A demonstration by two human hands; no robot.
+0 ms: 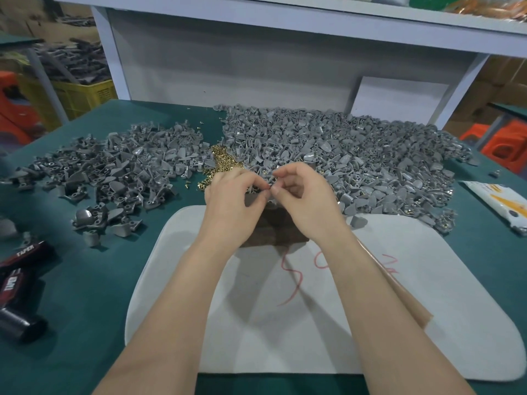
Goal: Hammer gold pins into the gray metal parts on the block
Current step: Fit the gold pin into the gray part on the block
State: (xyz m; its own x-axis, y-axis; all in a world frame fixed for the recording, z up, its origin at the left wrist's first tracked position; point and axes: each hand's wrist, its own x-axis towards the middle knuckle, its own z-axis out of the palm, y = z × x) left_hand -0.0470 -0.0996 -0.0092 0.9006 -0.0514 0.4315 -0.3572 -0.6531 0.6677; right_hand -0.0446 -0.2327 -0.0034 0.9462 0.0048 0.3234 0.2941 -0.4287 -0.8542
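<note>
Left hand: over the near left edge of the block, fingers curled, thumb and forefinger tips pinched together at the gray metal part.
Right hand: facing the left one, thumb and forefinger pinching the same part from the other side, remaining fingers loosely curled.
Gray metal part: a single small piece held between both hands' fingertips, just above the far edge of the block; whether a pin sat in it was too small to tell.
Block: dark brown, on the far end of the white pad, mostly covered by the two hands and wrists.
Gold pins: a loose heap just behind the left hand, between the two gray piles, a few strays scattered to its left.
Left pile: gray parts spread over the surface, well left of the block.
Right pile: larger and denser, reaching from behind the hands to the pad's far right edge.
White pad: flat on the green surface, with red scribbles near its middle.
Black packages: at the left edge, one lettered "TAPER".
White packet: at the right edge of the surface.
</note>
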